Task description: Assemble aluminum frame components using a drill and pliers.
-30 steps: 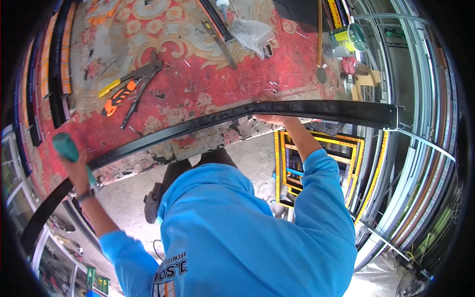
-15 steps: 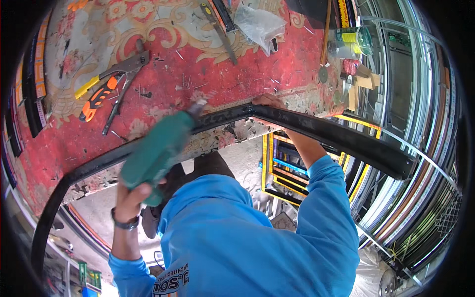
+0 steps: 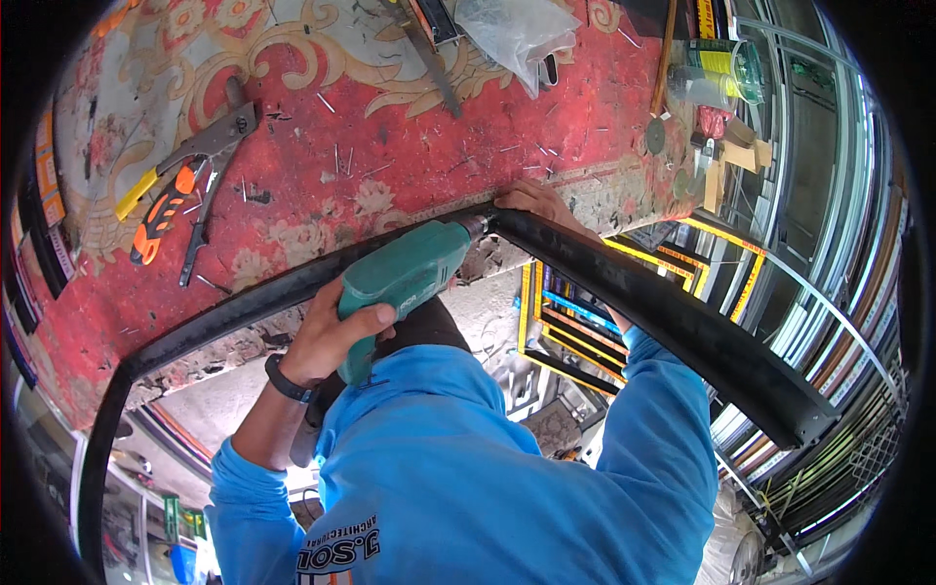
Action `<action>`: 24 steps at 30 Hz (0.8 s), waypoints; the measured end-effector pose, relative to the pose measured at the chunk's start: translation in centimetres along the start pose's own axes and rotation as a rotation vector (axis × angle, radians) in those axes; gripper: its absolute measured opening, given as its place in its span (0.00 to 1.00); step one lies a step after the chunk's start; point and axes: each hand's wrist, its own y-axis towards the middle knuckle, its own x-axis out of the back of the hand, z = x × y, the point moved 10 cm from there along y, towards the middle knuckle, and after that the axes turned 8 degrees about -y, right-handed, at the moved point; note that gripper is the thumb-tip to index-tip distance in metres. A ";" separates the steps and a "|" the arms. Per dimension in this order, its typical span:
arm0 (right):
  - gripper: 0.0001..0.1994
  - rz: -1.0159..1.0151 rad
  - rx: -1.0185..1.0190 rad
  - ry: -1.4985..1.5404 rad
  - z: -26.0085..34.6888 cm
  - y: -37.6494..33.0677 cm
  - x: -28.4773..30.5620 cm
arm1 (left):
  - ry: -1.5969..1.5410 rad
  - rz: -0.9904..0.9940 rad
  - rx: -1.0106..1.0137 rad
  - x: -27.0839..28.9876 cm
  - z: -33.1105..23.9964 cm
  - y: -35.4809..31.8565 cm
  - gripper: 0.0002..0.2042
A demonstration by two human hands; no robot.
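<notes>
My left hand (image 3: 331, 336), with a dark band at its wrist, is wrapped round the grip of a green power drill (image 3: 405, 273). The drill's nose meets the inner side of a bent corner in a black metal frame (image 3: 244, 307). This frame runs along the near edge of the table, with one side angling down at the left and another jutting to the lower right. My right hand (image 3: 536, 203) grips the frame just beyond that corner, its fingers curled over the far side. Part of the right forearm is hidden behind the frame, and the drill's tip is hard to make out.
A worn red floral cloth covers the table (image 3: 409, 156). On it lie a hand riveter (image 3: 210, 141), an orange-and-black knife (image 3: 161, 214), a long flat blade (image 3: 429, 63), a clear plastic bag (image 3: 522, 34) and scattered rivet stems. Metal profiles (image 3: 838, 322) fill the right side.
The drill has swung right and its nose has come to the frame's corner. My left hand has moved with it. The frame's right side sits slightly lower; my right hand still holds it.
</notes>
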 end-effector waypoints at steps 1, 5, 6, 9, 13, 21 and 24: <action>0.15 0.021 0.008 -0.018 -0.1 0.0 -0.3 | -0.007 0.009 0.014 0.0 0.1 0.2 0.29; 0.15 0.048 0.033 -0.008 0.1 0.3 -0.3 | 0.012 0.009 0.038 -0.5 -0.2 0.4 0.31; 0.15 0.050 0.034 -0.004 0.1 0.4 -0.3 | 0.011 0.006 0.040 -0.4 0.0 0.4 0.31; 0.15 0.020 0.065 0.024 0.3 0.5 0.0 | 0.056 0.010 0.040 -0.1 0.7 0.7 0.32; 0.15 0.018 0.068 0.006 0.3 0.4 -0.2 | 0.024 0.020 0.078 0.0 1.1 1.1 0.33; 0.16 -0.009 0.054 0.008 0.4 0.1 -0.2 | -0.027 0.025 0.115 -0.6 0.5 1.3 0.33; 0.17 -0.034 0.053 0.018 0.3 0.0 -0.1 | -0.100 0.045 0.160 -0.5 0.9 1.7 0.30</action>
